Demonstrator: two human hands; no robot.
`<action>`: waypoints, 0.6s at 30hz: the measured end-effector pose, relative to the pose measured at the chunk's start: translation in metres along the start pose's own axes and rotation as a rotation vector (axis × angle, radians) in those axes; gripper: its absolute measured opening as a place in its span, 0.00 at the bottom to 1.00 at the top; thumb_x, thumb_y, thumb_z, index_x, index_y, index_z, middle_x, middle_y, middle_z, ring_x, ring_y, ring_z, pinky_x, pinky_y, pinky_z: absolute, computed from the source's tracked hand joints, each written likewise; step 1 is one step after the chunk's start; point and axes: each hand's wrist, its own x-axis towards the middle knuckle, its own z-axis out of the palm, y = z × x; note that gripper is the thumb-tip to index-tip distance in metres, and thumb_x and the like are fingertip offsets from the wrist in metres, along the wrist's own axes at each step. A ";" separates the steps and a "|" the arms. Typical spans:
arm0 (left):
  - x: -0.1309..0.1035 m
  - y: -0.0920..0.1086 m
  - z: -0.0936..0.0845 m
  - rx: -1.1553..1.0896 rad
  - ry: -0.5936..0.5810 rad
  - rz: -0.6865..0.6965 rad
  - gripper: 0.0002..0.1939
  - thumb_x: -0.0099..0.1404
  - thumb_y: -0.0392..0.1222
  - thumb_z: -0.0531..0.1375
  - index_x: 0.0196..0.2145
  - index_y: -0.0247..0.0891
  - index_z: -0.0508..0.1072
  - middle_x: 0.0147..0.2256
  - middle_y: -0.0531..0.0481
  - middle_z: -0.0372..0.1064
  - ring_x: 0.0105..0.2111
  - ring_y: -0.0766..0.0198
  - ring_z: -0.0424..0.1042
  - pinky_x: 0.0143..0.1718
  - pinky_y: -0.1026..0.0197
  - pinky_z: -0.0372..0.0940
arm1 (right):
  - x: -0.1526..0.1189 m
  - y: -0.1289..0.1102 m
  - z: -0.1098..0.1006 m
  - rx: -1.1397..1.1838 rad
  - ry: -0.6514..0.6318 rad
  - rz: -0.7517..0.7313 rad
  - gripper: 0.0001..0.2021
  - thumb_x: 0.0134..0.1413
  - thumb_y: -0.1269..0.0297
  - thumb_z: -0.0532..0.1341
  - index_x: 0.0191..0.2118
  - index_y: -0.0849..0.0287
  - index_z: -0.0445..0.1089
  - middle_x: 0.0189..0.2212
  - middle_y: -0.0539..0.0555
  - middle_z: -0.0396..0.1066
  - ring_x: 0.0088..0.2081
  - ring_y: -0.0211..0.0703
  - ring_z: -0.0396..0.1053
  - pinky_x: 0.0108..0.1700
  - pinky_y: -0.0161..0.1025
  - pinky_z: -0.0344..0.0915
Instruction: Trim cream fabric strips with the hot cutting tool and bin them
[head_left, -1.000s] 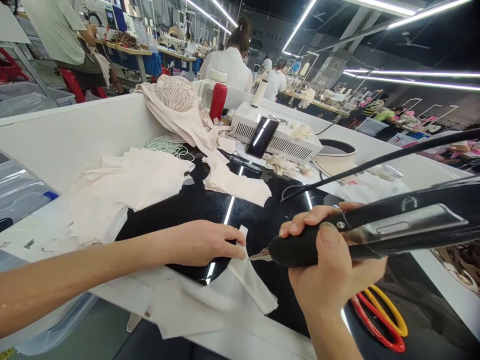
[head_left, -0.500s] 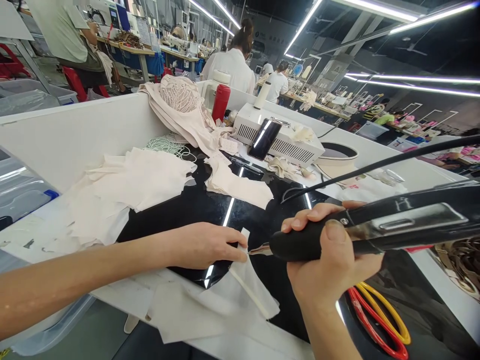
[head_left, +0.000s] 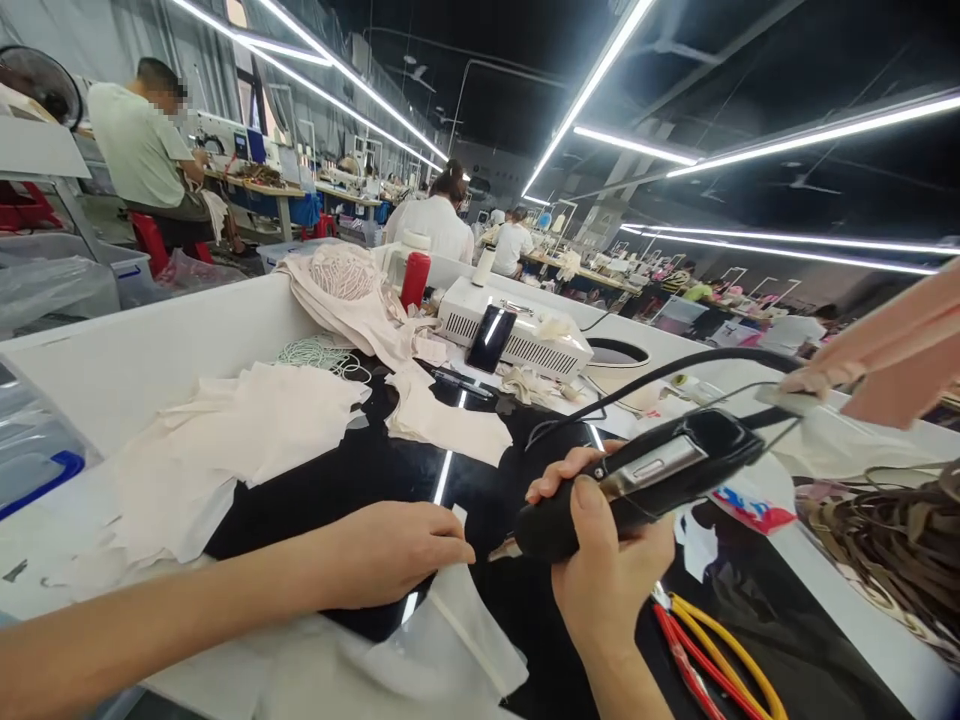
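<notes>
My left hand (head_left: 405, 550) pinches the upper end of a thin white fabric piece (head_left: 487, 650) with a raised strip along it. The lower part of that fabric spreads towards me over the table's front edge, partly blurred. In my right hand (head_left: 607, 570) is a black handheld tool (head_left: 555, 520) with a pointed metal tip and a cable at its rear. Its tip points left and stands just apart from my left fingertips. Beyond my hands, a stack of cream fabric pieces (head_left: 450, 420) lies on the black surface (head_left: 315, 530).
A cream fabric pile (head_left: 247, 420) lies left. Behind stand a red bottle (head_left: 415, 280), a white vented box (head_left: 517, 335) and a phone (head_left: 491, 338). Red and yellow handles (head_left: 720, 650) and brown straps (head_left: 892, 540) lie right. Peach material (head_left: 892, 360) crosses the right edge. People sit beyond.
My view has tilted upward. The tool's tip, earlier at the fabric by my left fingertips, has drawn back slightly to the right. Peach material has come into view at the right.
</notes>
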 end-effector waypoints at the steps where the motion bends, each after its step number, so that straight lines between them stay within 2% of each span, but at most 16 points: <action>1: 0.004 0.002 0.003 0.020 0.027 -0.003 0.16 0.74 0.27 0.60 0.55 0.39 0.76 0.52 0.47 0.78 0.50 0.59 0.79 0.50 0.61 0.73 | 0.002 -0.001 -0.005 -0.031 0.007 -0.014 0.21 0.56 0.58 0.76 0.50 0.52 0.68 0.34 0.45 0.75 0.28 0.38 0.74 0.32 0.40 0.76; 4: 0.017 0.010 0.015 0.073 0.093 0.030 0.05 0.78 0.39 0.64 0.49 0.37 0.78 0.49 0.46 0.79 0.49 0.57 0.78 0.53 0.57 0.72 | 0.008 -0.003 -0.021 -0.158 0.010 -0.057 0.20 0.58 0.57 0.75 0.48 0.52 0.68 0.35 0.45 0.76 0.29 0.39 0.75 0.36 0.41 0.76; 7: 0.028 0.018 0.026 0.134 0.080 0.108 0.09 0.76 0.45 0.68 0.43 0.37 0.77 0.44 0.49 0.79 0.46 0.58 0.78 0.52 0.58 0.72 | 0.014 -0.007 -0.040 -0.329 0.015 -0.038 0.19 0.58 0.52 0.74 0.48 0.54 0.71 0.40 0.50 0.79 0.36 0.43 0.78 0.43 0.44 0.76; 9: 0.031 0.022 0.031 0.188 0.053 0.133 0.11 0.75 0.46 0.69 0.40 0.37 0.76 0.42 0.49 0.78 0.45 0.59 0.78 0.49 0.58 0.72 | 0.015 -0.010 -0.052 -0.418 0.078 -0.032 0.25 0.55 0.49 0.75 0.52 0.54 0.73 0.46 0.53 0.79 0.43 0.46 0.78 0.48 0.45 0.75; 12: 0.031 0.025 0.031 0.258 0.025 0.139 0.05 0.74 0.36 0.67 0.39 0.38 0.74 0.42 0.49 0.77 0.44 0.60 0.77 0.46 0.59 0.72 | 0.007 -0.014 -0.064 -0.401 0.334 -0.197 0.31 0.50 0.52 0.78 0.58 0.54 0.72 0.50 0.54 0.75 0.51 0.47 0.75 0.55 0.46 0.74; 14: 0.031 0.024 0.030 0.296 -0.002 0.156 0.06 0.71 0.28 0.65 0.39 0.38 0.73 0.40 0.49 0.76 0.42 0.60 0.75 0.45 0.59 0.71 | -0.008 -0.015 -0.068 -0.356 0.508 -0.349 0.25 0.53 0.56 0.78 0.54 0.54 0.74 0.45 0.52 0.75 0.47 0.45 0.74 0.56 0.46 0.73; 15: 0.031 0.024 0.029 0.318 -0.015 0.160 0.08 0.70 0.27 0.64 0.39 0.38 0.73 0.39 0.49 0.75 0.41 0.59 0.75 0.44 0.59 0.71 | -0.017 -0.014 -0.069 -0.355 0.542 -0.394 0.20 0.55 0.58 0.77 0.49 0.55 0.75 0.42 0.52 0.74 0.43 0.44 0.74 0.55 0.46 0.74; 16: 0.031 0.023 0.029 0.340 -0.023 0.160 0.08 0.69 0.26 0.63 0.39 0.38 0.73 0.38 0.49 0.74 0.39 0.59 0.73 0.42 0.58 0.71 | -0.028 -0.012 -0.070 -0.393 0.509 -0.407 0.15 0.57 0.58 0.76 0.45 0.55 0.76 0.38 0.51 0.74 0.39 0.44 0.73 0.52 0.45 0.74; 18: 0.032 0.021 0.030 0.384 -0.014 0.143 0.08 0.69 0.26 0.63 0.38 0.38 0.72 0.36 0.49 0.73 0.35 0.58 0.71 0.37 0.57 0.68 | -0.047 -0.007 -0.072 -0.477 0.289 -0.385 0.09 0.60 0.58 0.73 0.41 0.54 0.77 0.34 0.51 0.76 0.36 0.46 0.75 0.45 0.43 0.75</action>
